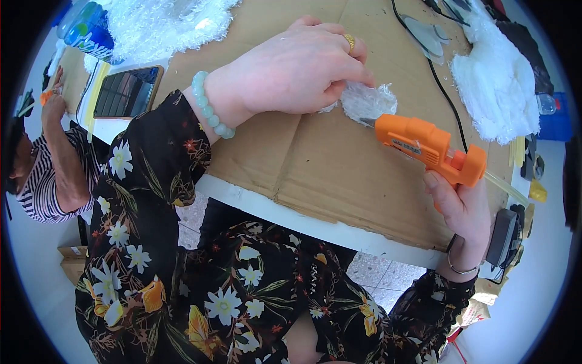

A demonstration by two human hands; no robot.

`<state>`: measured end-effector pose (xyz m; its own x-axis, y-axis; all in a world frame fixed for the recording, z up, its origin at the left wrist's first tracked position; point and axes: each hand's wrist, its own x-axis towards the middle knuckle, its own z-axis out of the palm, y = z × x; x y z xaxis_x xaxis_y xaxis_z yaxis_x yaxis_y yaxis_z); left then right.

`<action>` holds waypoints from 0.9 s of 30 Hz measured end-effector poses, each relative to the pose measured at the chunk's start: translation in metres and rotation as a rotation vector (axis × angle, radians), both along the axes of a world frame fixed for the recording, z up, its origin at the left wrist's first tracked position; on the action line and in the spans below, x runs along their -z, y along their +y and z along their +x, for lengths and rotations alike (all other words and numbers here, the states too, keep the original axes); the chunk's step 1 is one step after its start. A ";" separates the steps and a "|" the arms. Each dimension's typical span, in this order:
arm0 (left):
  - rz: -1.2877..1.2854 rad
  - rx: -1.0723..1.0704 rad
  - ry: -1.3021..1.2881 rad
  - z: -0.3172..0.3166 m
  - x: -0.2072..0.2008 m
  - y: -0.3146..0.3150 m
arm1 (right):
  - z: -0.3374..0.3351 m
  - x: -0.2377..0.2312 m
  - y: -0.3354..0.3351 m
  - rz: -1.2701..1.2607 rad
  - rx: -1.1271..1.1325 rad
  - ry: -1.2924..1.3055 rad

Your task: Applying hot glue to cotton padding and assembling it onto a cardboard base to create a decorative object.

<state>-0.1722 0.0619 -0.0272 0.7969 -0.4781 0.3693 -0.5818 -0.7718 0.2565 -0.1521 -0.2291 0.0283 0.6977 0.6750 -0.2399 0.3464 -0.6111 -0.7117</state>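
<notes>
My right hand (458, 206) is wrapped round the handle of an orange hot glue gun (418, 142), with a pale glue stick (508, 187) jutting out of its back end. The gun's metal nozzle points left and meets the near edge of a small shiny white fluffy piece (368, 102). My left hand (297, 67) is bent over the cardboard with its fingers curled in, thumb and forefinger closed at the left side of that piece. Part of the fluff shows beneath the palm; the exact grip is hidden by the hand.
Brown cardboard (339, 170) covers the white table. White fluffy material lies in a heap (163, 27) at far left and another (494, 85) at right. A phone (128, 91), a bottle (91, 30), a black cable (445, 100) and clear plastic pieces (424, 36) lie around. A co-worker (57, 158) sits left.
</notes>
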 end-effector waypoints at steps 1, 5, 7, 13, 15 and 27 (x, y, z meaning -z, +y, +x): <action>0.001 -0.001 0.001 0.000 0.001 0.001 | 0.000 0.001 0.000 -0.003 -0.001 0.000; 0.014 0.006 0.011 0.001 -0.004 -0.001 | -0.001 0.003 0.000 0.059 0.009 -0.006; 0.006 0.005 0.000 0.001 -0.003 0.001 | 0.000 0.003 0.006 0.050 0.032 0.008; 0.010 -0.007 0.031 -0.004 -0.007 0.004 | -0.002 0.007 0.013 0.118 -0.012 -0.083; 0.009 -0.009 0.020 -0.004 -0.006 0.004 | 0.001 0.007 0.015 0.104 -0.084 -0.120; -0.032 -0.052 0.080 0.006 -0.004 0.002 | 0.008 0.008 -0.004 0.060 0.009 -0.030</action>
